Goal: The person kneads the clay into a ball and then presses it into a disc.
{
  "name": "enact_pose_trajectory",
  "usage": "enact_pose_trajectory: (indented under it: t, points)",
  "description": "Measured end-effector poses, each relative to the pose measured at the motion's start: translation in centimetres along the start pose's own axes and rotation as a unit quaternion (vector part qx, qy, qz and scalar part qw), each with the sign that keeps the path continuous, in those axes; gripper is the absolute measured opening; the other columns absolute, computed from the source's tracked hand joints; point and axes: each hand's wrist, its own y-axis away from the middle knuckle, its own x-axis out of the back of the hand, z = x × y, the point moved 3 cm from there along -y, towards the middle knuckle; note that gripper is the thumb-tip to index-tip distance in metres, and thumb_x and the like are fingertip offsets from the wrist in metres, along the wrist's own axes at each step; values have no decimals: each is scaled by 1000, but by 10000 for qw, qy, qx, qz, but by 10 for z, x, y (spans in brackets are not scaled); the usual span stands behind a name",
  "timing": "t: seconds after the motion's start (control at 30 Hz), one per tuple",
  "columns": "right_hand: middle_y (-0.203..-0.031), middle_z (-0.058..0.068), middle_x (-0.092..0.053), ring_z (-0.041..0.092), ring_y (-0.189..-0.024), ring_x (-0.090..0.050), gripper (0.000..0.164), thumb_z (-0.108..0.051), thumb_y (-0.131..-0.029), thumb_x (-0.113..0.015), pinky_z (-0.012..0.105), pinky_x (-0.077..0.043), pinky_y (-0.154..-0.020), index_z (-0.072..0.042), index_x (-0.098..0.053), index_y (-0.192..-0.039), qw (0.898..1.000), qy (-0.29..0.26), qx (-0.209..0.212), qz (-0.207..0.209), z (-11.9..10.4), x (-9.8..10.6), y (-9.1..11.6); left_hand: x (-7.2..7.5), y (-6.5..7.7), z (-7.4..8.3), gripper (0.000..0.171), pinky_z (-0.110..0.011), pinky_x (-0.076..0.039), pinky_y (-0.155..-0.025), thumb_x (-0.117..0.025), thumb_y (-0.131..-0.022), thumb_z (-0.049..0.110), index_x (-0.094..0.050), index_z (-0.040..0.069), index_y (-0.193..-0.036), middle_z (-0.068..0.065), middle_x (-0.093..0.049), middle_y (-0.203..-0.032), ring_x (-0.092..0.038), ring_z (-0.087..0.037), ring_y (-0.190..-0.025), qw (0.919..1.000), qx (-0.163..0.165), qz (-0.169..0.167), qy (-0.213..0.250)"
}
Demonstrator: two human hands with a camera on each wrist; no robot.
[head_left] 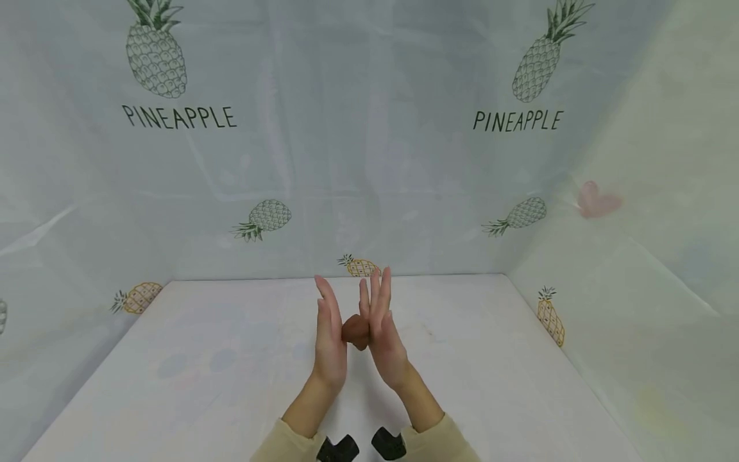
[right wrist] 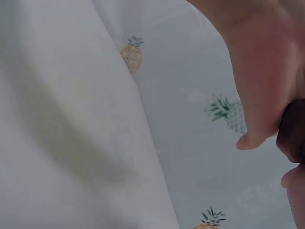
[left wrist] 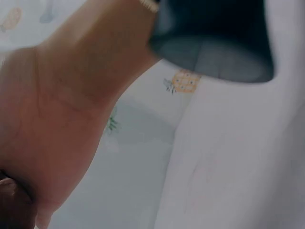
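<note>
A brown lump [head_left: 355,332], looking like modelling clay with an uneven, faceted surface, is pressed between two palms above the white table. My left hand [head_left: 331,340] stands upright on its left side, fingers straight and pointing up. From the other side my right hand [head_left: 385,343] presses it, its fingers straight and slightly spread. Part of the brown lump [left wrist: 14,202] shows against the palm in the left wrist view's lower corner. In the right wrist view the lump [right wrist: 291,131] sits at the right edge between both hands, partly cut off.
The white table top [head_left: 231,385] is bounded by hanging sheets printed with pineapples, at the back [head_left: 369,160] and on both sides. Black wrist bands [head_left: 389,444] sit by the pale sleeves [head_left: 441,443] at the bottom.
</note>
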Motion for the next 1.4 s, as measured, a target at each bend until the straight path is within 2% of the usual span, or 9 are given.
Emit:
enact_pose_trajectory:
  t: [0.1,0.2,0.23,0.33,0.47,0.67,0.77,0.87,1.4]
  points:
    - [-171,-12,33,30,-162,20,66,-58,-111,-7,71,19,-121,-42,33,-161,9998,139,68,-137,3,-7,0,7,-3,-4,71,-25,-32,-55,-1,-108,64,33,33,-162,1,-27,-53,-26,-18,-50,9990,259,329,-163]
    - [-172,-12,31,30,-162,21,62,-52,-112,-4,73,19,-120,-40,32,-162,9993,350,148,-18,3,-8,0,8,-4,-9,69,-37,-47,-99,-3,-109,63,27,35,-164,-14,-69,-113,-62,-24,-96,9976,431,370,-390]
    - [-173,-12,30,30,-162,21,62,-50,-112,-3,72,19,-120,-39,31,-162,9990,415,163,81,2,-7,0,7,-4,-11,69,-46,-35,-117,-3,-109,62,25,35,-165,-12,-53,-152,-53,-23,-128,9972,476,335,-479]
    - [-174,-11,27,30,-163,20,60,-46,-113,-1,69,19,-121,-37,28,-164,9964,655,227,490,-1,0,0,1,-1,-18,67,-65,8,-126,-3,-111,58,22,31,-167,-14,-36,-167,-35,-20,-151,9968,440,60,-658]
    - [-175,-11,24,27,-163,20,60,-46,-113,-2,66,18,-124,-36,24,-166,9911,863,186,997,-3,12,1,-10,6,-26,64,-63,7,-127,1,-113,52,21,24,-167,-15,-65,-79,-64,-18,-99,9944,377,-218,-961]
    - [-175,-12,21,23,-163,18,62,-54,-112,-4,62,15,-127,-37,22,-166,9875,824,19,1347,-6,26,0,-23,14,-27,59,-66,20,-123,1,-114,47,17,30,-168,-13,-63,-127,-16,-16,-157,9934,209,-546,-990]
    - [-175,-13,20,22,-163,17,62,-55,-112,-2,61,16,-127,-37,23,-166,9884,719,-46,1340,-8,29,0,-27,16,-25,60,-68,19,-122,2,-113,48,15,31,-168,-8,-16,-176,22,-15,-160,9933,26,-723,-905]
    - [-174,-14,20,20,-163,16,60,-55,-112,-1,61,17,-126,-40,23,-165,9891,625,-209,1319,-8,30,1,-29,18,-23,62,-69,17,-123,4,-111,50,15,29,-169,7,22,-175,26,-17,-159,9930,-137,-889,-765]
    - [-175,-5,24,29,-164,11,59,-58,-111,0,60,14,-128,-46,26,-163,9917,-549,-1081,431,4,19,3,-18,13,-9,64,-69,19,-122,1,-111,52,16,29,-169,17,21,-174,24,-13,-160,9926,-726,-777,-584]
